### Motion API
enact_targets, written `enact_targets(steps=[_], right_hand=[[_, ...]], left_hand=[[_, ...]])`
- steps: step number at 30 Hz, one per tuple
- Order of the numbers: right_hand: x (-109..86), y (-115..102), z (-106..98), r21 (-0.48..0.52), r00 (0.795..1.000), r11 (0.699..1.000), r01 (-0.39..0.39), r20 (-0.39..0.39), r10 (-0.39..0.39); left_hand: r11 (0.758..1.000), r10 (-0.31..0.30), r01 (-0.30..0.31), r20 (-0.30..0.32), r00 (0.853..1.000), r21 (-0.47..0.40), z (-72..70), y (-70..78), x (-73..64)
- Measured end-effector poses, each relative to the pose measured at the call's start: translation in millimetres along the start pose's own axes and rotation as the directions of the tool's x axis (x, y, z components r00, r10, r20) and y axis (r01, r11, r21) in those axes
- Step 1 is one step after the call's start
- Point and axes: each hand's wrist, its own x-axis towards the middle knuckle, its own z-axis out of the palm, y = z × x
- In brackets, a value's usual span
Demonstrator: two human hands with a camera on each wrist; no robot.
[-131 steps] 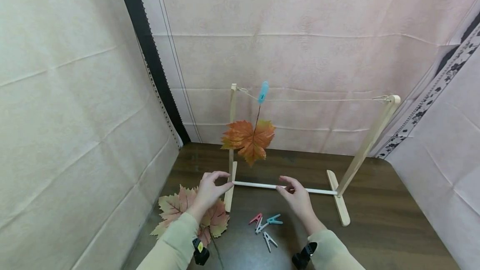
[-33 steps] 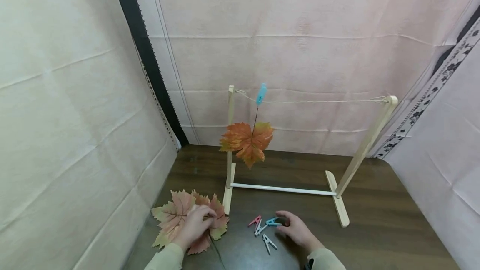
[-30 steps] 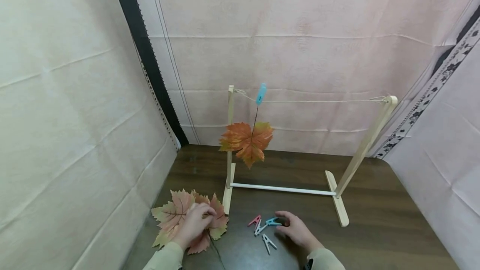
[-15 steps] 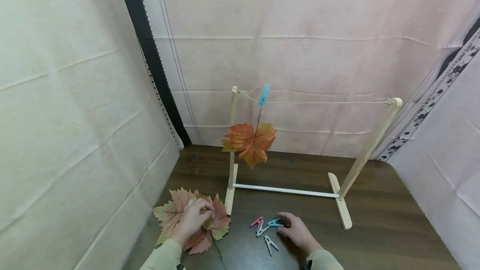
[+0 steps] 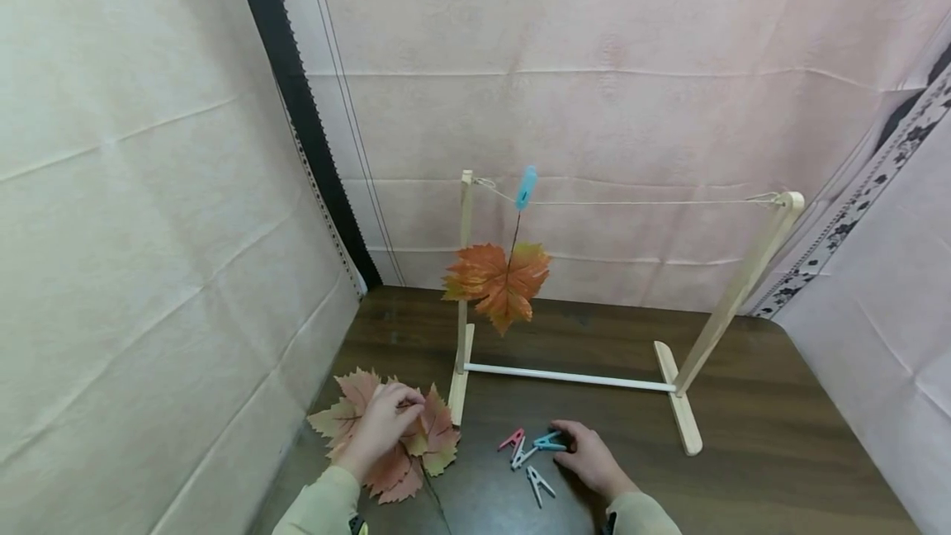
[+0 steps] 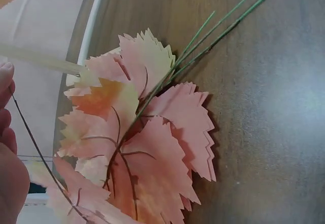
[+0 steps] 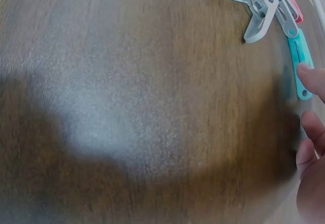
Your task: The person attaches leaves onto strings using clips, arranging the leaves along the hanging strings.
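My left hand (image 5: 380, 429) pinches the thin dark stem (image 6: 31, 134) of an artificial maple leaf (image 6: 81, 189), over a pile of pink and pale-green leaves (image 6: 157, 150) on the table. Green stems fan out from the pile in the left wrist view. The right hand (image 5: 592, 462) rests at the blue clothespin (image 5: 548, 441), fingers loosely bent around its near end; a fingertip overlaps it in the right wrist view. Beside it lie a red clothespin (image 5: 511, 439), a pale blue-grey one (image 5: 522, 456) and a grey one (image 7: 254, 9).
Behind the hands stands a wooden rack with a left post (image 5: 465, 217), a right post (image 5: 743, 287), a white crossbar (image 5: 572, 376) and a string (image 5: 639, 203). From the string hangs an orange maple leaf (image 5: 499, 281) by a light-blue clothespin (image 5: 526, 188). Cloth walls (image 5: 186, 271) surround the table.
Both hands have come down from the rack's crossbar, the left to the leaves, the right to the clothespins. Lately the left has risen slightly with the stem; the right stays put.
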Motion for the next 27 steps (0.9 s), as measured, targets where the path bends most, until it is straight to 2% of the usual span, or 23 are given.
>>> enact_targets(steps=[8,15,22,27], right_hand=[[-1.1,-0.4,-0.2,-0.011,1.000,1.000,-0.021,-0.001,0.021],[-0.1,1.0,0.6,-0.036,1.000,0.999,0.010,-0.026,-0.011],[0.1,1.2,0.8,-0.083,0.999,0.996,-0.015,-0.050,0.010],[-1.2,1.5,1.0,-0.105,0.997,0.994,-0.027,-0.078,0.019]], left_hand=[[0.998,-0.061,0.061,0.006,0.998,0.011,0.7,-2.5,-1.9],[0.994,-0.085,0.085,0.005,0.996,0.062,-3.9,-1.4,0.0],[0.985,-0.161,0.158,0.049,0.986,0.062,-6.3,-5.5,0.1],[0.985,-0.114,0.108,0.037,0.993,0.135,-7.4,-9.6,-0.5]])
